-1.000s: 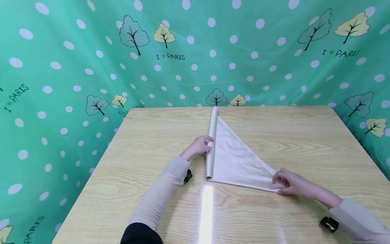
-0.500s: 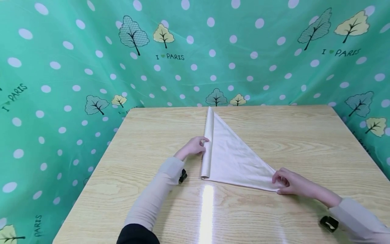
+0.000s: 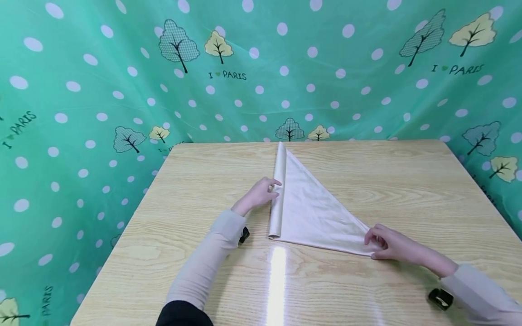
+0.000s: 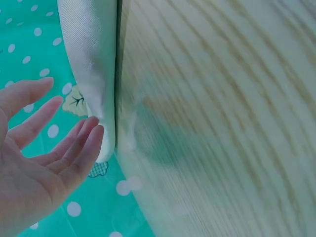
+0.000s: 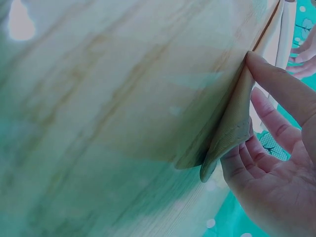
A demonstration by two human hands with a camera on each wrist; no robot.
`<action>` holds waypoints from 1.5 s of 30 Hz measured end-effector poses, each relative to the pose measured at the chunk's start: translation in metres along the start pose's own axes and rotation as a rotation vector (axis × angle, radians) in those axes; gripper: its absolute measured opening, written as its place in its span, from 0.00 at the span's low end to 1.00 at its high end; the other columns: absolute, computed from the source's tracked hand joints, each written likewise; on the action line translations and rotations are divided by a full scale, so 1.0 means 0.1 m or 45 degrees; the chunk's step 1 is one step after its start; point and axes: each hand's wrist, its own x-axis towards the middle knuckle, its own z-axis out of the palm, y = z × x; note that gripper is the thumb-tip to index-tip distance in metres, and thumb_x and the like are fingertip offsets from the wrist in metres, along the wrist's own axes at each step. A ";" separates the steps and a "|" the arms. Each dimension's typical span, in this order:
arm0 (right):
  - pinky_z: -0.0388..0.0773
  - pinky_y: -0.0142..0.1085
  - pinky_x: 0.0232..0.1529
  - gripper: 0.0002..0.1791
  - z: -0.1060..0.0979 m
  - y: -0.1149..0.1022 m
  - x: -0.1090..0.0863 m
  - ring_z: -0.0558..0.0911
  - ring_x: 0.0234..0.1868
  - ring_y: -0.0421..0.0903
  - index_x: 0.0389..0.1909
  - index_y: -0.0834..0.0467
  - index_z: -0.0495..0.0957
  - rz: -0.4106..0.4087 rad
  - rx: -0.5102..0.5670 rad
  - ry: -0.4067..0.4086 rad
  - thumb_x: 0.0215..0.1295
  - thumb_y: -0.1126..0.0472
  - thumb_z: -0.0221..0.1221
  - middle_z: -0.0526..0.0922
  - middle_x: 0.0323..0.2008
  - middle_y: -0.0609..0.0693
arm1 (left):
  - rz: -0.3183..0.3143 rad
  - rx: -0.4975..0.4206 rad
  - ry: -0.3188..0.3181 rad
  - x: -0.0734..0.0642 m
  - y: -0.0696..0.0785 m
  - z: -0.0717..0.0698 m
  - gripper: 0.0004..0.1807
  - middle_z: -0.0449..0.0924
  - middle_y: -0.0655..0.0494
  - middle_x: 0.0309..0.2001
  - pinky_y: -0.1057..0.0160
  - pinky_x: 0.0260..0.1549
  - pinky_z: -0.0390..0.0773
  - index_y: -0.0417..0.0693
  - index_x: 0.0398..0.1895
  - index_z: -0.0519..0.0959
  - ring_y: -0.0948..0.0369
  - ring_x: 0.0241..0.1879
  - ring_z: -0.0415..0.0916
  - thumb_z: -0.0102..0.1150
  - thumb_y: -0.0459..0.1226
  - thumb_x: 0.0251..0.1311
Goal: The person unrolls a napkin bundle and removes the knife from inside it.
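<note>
A white cloth [image 3: 318, 206] lies on the table in a triangle, its left side turned into a long, narrow roll [image 3: 277, 215] pointing away from me. My left hand [image 3: 258, 194] is at the middle of this roll, thumb and fingers spread apart. In the left wrist view the fingers are loosely extended, with fingertips right at the roll [image 4: 94, 54]. At the cloth's right tip, my right hand [image 3: 393, 245] pinches the corner between thumb and fingers. The right wrist view shows this hemmed corner [image 5: 232, 131] slightly raised, with the fingers underneath it.
The light wooden table [image 3: 195, 181] reflects a bright strip of light in front of the cloth. A green polka-dot curtain [image 3: 228, 104] printed with trees hangs behind the table and along its sides. Each wrist carries a black device [image 3: 440, 299].
My left hand and the cloth's roll have shifted a little to the left. The left fingers have since loosened from the roll and spread. My right hand has stayed at the corner.
</note>
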 end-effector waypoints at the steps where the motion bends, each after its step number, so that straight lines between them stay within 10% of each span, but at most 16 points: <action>1: 0.63 0.27 0.23 0.15 0.00 0.00 0.00 0.63 0.26 0.33 0.34 0.56 0.71 0.003 0.003 -0.001 0.45 0.61 0.65 0.64 0.27 0.43 | 0.010 -0.001 0.003 0.00 0.01 0.01 0.20 0.68 0.40 0.46 0.65 0.34 0.71 0.40 0.52 0.72 0.56 0.37 0.70 0.54 0.32 0.54; 25: 0.64 0.27 0.23 0.15 -0.03 0.00 -0.01 0.63 0.26 0.33 0.34 0.56 0.71 0.022 0.008 -0.004 0.46 0.60 0.65 0.64 0.27 0.42 | 0.005 0.313 -0.143 0.12 0.11 0.17 0.23 0.72 0.43 0.48 0.60 0.44 0.70 0.44 0.48 0.74 0.53 0.46 0.67 0.63 0.43 0.47; 45: 0.63 0.27 0.21 0.15 0.04 0.08 -0.01 0.63 0.26 0.32 0.34 0.56 0.71 -0.086 0.025 0.046 0.44 0.62 0.65 0.64 0.26 0.42 | -0.034 0.213 -0.094 0.15 0.03 0.19 0.17 0.75 0.46 0.43 0.59 0.44 0.70 0.39 0.41 0.75 0.53 0.44 0.70 0.64 0.33 0.44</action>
